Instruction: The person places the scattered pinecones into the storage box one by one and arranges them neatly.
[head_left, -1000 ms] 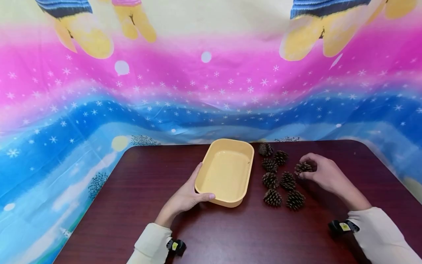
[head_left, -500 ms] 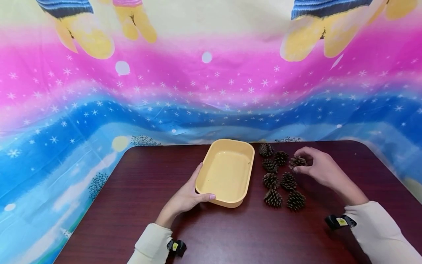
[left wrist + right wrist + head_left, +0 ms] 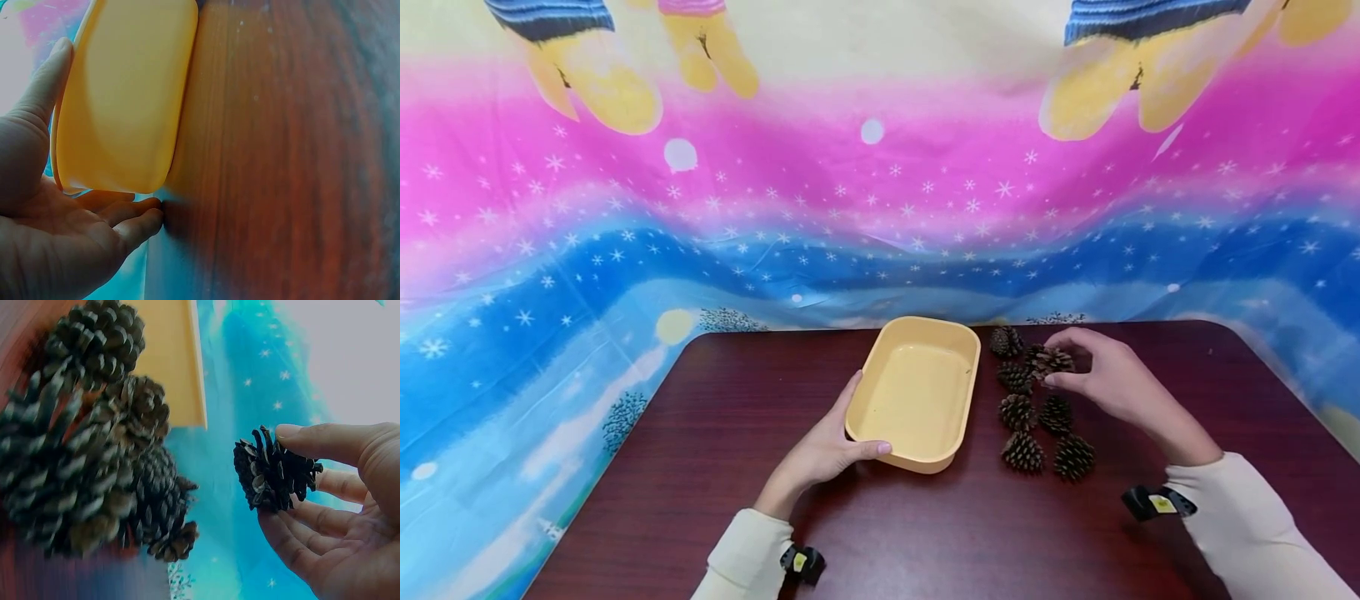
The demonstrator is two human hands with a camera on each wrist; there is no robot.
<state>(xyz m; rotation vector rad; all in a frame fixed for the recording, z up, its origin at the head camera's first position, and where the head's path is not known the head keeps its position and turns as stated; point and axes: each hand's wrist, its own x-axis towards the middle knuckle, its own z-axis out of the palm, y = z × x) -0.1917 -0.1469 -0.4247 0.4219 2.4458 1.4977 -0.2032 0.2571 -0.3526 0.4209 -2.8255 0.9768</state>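
My right hand (image 3: 1108, 377) pinches a brown pinecone (image 3: 1052, 362) between thumb and fingertips, at the back right of the table. In the right wrist view this pinecone (image 3: 265, 472) hangs apart from the others, thumb on top and fingers below. Several more pinecones (image 3: 1022, 452) stand in two loose rows beside a yellow rectangular plastic box (image 3: 913, 400), and the held one overlaps one of them in the head view. My left hand (image 3: 818, 450) holds the box's near left corner, thumb over the rim and fingers along the outer side (image 3: 125, 100).
The dark red wooden table (image 3: 925, 533) has rounded far corners. Behind it hangs a pink and blue printed cloth (image 3: 865, 200) with snowflakes, down to the table's back edge. A black strap device (image 3: 1157, 503) sits on each wrist.
My right hand has moved left with the pinecone, from the right side of the group to over its back part. The left hand and box have stayed put.
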